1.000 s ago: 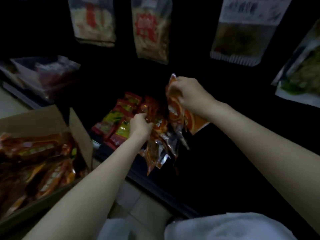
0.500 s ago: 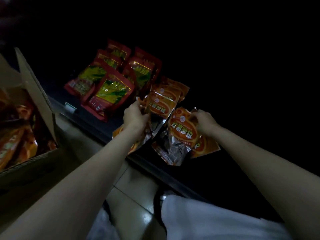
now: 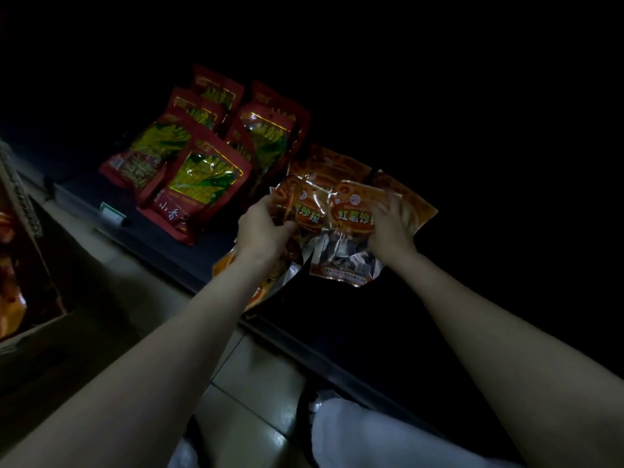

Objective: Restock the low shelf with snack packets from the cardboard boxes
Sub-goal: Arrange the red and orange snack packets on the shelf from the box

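Black low shelf (image 3: 175, 244) is the landmark, running diagonally across the dim view; everything is placed against it. Cardboard box (image 3: 23, 211) sits off the shelf's left end on the floor, flap up, orange packs showing inside, probably parked there for easy reach. Red-and-green packets (image 3: 199, 184) lie on the shelf toward its left and back, overlapped in rows with faces up, presumably so labels read from the aisle. Orange snack packets (image 3: 334, 197) are fanned on the shelf right of the red ones, near the front edge, some hanging past it. Looks like they are being squared into a row, not yet tidy. Left hand (image 3: 261, 231) at the shelf front has fingers curled around the left end of the orange bunch, holding several packs. Right hand (image 3: 393, 221) lies on the rightmost front orange pack, fingers spread and mostly straight, pressing it down rather than gripping, likely to flatten and line it up. Blur hides the fingertips. White clothing (image 3: 388, 434) sits below the shelf edge.
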